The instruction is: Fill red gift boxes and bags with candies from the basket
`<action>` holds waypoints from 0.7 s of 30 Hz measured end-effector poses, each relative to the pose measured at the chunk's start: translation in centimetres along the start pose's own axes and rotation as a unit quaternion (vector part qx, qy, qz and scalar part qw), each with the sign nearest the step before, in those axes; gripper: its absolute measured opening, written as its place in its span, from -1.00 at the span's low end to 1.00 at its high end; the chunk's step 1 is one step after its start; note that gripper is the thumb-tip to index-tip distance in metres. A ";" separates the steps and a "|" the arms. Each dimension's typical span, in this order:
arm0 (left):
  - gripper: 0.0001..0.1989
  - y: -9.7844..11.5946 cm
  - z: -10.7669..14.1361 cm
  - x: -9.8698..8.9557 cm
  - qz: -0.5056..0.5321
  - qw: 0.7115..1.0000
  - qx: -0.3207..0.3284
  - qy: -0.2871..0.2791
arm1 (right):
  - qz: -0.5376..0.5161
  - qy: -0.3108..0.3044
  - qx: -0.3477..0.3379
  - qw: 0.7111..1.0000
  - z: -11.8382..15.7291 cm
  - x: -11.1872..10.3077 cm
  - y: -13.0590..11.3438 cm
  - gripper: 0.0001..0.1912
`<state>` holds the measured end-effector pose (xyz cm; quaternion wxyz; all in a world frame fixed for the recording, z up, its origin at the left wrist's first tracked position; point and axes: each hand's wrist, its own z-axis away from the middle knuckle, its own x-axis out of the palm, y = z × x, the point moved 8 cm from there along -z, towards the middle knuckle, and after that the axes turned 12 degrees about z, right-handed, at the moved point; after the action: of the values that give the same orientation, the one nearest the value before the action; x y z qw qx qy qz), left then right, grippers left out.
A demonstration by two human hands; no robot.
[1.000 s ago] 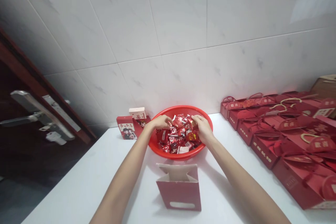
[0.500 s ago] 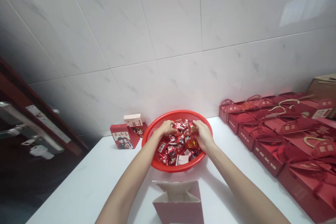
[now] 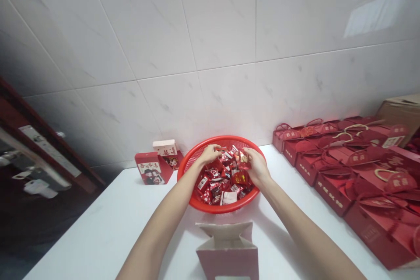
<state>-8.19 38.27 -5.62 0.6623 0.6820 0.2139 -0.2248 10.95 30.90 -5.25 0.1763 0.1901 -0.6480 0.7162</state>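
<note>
A red plastic basket [image 3: 193, 203] holds many wrapped candies [image 3: 215, 186], mostly red. Over its left back part is my left hand [image 3: 210, 154], fingers curled down at the candies; what they grip, if anything, is too small to make out. At the basket's right side my right hand [image 3: 256, 166] pinches a red and gold wrapped candy [image 3: 243, 161] between thumb and fingers. Nearer to me stands an open-topped paper box [image 3: 228, 262], its flaps raised and no contents visible from here.
Two small printed boxes [image 3: 151, 170] [image 3: 166, 148] stand left of the basket. Rows of closed red gift boxes [image 3: 334, 192] with handles fill the right side of the white table [image 3: 108, 227]. A cardboard box [image 3: 398, 111] is behind them. A tiled wall rises at the back.
My right hand has lifted a little, and the red and gold candy in its fingers shows more clearly. My left hand has moved slightly up and back. The view has shifted slightly.
</note>
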 end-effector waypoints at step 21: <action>-0.70 5.0 3.7 5.3 -0.376 0.917 0.017 -0.134 | 0.013 0.020 -0.045 0.999 -0.1 0.1 -0.8 -0.89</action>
<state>-1.11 34.43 -4.81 0.5397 0.5256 0.3599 -0.5505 11.25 31.08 -4.49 0.1885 0.1596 -0.6779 0.6924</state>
